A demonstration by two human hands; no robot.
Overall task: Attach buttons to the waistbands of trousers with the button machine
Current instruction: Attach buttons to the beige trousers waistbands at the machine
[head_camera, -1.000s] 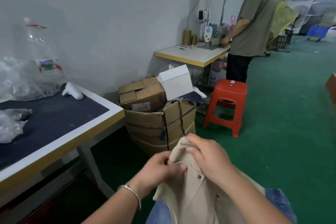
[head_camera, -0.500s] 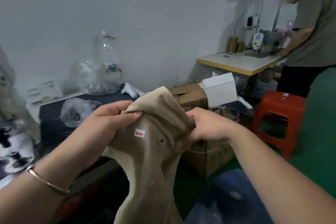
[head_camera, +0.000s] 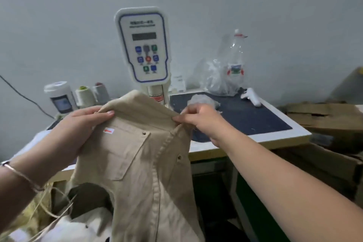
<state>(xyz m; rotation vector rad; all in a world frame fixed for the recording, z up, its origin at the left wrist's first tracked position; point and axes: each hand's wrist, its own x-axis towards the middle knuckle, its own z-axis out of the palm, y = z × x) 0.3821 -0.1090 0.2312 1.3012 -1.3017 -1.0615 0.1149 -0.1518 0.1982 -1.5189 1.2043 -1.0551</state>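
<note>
You've got the beige trousers (head_camera: 137, 163) up in the air w/ both hands, waistband stretched just in front of the control panel (head_camera: 143, 45), which is the landmark here. Your left hand (head_camera: 78, 125) grips the waistband left of and below the panel, thumb over the top edge, fingers behind the cloth. Your right hand (head_camera: 198, 118) pinches the other waistband end, right of and below the panel, fingers curled tight on the fabric edge. Legs hang down toward the floor, below the panel.

Step in hand, as I read it: positioning, i.e. bringing the waistband to the button machine, nothing fastened at this spot yet. Next move prob calls for lowering the band end flat onto the machine's working point under the panel, keeping it taut and square; watch the fly flap under your right hand, it's folded and could bunch.

A small red-arrow sticker (head_camera: 108, 130) sits on the cloth below-left of the panel, near your left fingertips. Two metal studs show on the fabric further down; can't tell if they're rivets or buttons.

Hidden or unclear:
- Machine head and anvil: covered by the trousers, only the post under the panel shows.
- Thread cones (head_camera: 85, 95) and a white-lidded cup (head_camera: 60, 96), left of the panel, partly blurred.
- Plastic bottle (head_camera: 235, 61) in crumpled clear bags, right of the panel on the dark-topped table (head_camera: 255, 122).
- Panel text unreadable.
- Pale garments at bottom left, below the panel, cut off by the frame edge.
</note>
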